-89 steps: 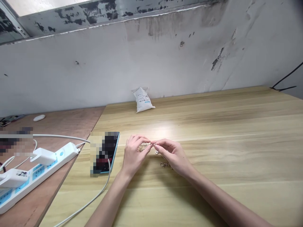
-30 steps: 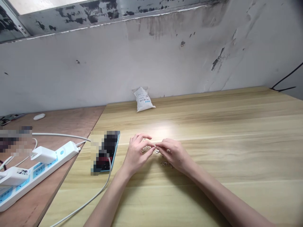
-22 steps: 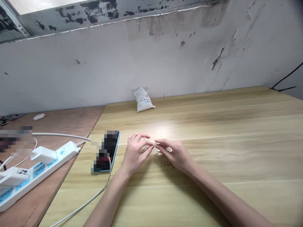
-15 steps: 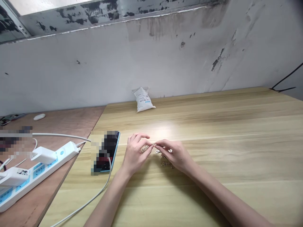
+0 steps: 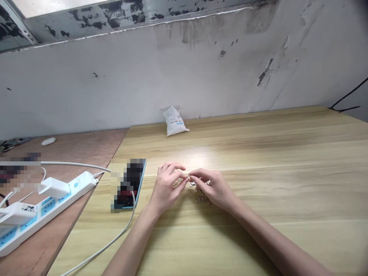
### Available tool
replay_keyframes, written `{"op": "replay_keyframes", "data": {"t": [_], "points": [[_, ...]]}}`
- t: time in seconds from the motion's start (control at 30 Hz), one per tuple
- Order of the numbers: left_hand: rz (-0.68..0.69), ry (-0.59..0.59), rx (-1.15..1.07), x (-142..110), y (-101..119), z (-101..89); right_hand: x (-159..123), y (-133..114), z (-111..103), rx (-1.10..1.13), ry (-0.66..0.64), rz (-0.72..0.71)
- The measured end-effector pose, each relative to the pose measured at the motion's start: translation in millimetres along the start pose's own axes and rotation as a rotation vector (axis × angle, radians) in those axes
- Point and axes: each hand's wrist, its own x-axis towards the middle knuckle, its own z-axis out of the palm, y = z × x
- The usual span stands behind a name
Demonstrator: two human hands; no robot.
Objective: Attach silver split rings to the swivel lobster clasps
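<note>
Two bare hands meet above the bench (image 5: 273, 172), seen from afar through my head camera; thumb and forefinger of the left hand (image 5: 166, 187) and of the right hand (image 5: 213, 188) pinch a small metal piece (image 5: 189, 176) between them, its shape too tiny for me to make out; the left fingers partly hide a cluster of rings (image 5: 177, 181), held or lying I cannot tell; the right hand covers some of the metal clasps (image 5: 203, 199) beneath it, so I cannot count them; pixel blocks blur much of the phone (image 5: 139, 180); both forearms, cut off at the bottom edge, slant inward, the left hand's upper fingers arched and loosely spread.
</note>
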Motion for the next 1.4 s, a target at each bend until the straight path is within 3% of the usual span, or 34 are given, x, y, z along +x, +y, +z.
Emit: {"op": "replay_keyframes", "data": {"t": [0.23,0.57,0.97,1.2,1.4], "points": [[0.007,-0.024,-0.019,-0.8,2.2,0.4,-0.8,2.2,-0.5,-0.063,-0.043,-0.034],[0.032,0.004,-0.022,-0.2,4.2,0.0,0.1,-1.8,-4.2,-0.136,-0.002,-0.049],[0.024,0.054,-0.036,0.0,4.5,-0.1,1.3,-4.1,-5.6,0.07,-0.032,0.069],[0.022,0.045,-0.109,-0.1,6.0,-2.9,0.9,-3.2,-7.8,0.319,-0.153,0.199],[-0.008,0.035,-0.224,1.1,5.5,-5.1,1.5,-3.0,-10.2,0.441,-0.2,0.225]]}}
